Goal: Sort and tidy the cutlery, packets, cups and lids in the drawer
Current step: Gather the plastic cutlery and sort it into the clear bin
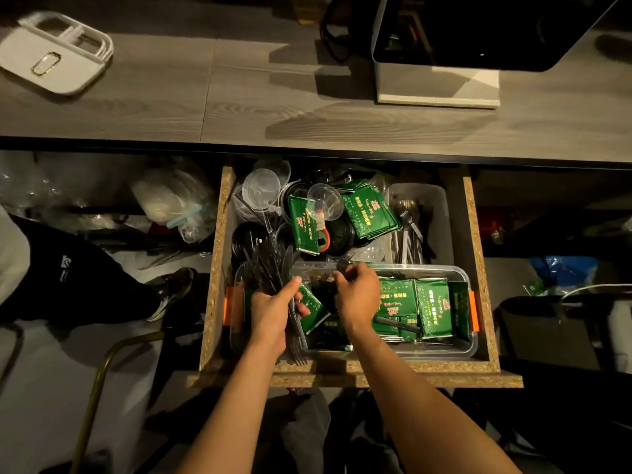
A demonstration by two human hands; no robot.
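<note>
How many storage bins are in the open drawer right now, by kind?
Clear bin with orange latches: 1
Frosted white tub holding metal cutlery: 1
Total: 2

Place: we take this for the service counter of a takeaway or small eatery, dimly lit.
Beyond our hands: a chipboard drawer (pixel 219 268) stocked in bulk with black disposable cutlery (pixel 270 265), green printed packets (pixel 431 306), clear cups (pixel 325 200) and black lids (pixel 246 239).
Beyond and right of our right hand: a tub of metal spoons (pixel 407 230).
Further beyond, above the drawer: a grey wood-grain counter (pixel 205 97) carrying a screen on a white stand (pixel 437 83), like a till.
Far left: white trays (pixel 51 56), and bagged stock (pixel 171 200) under the counter.
</note>
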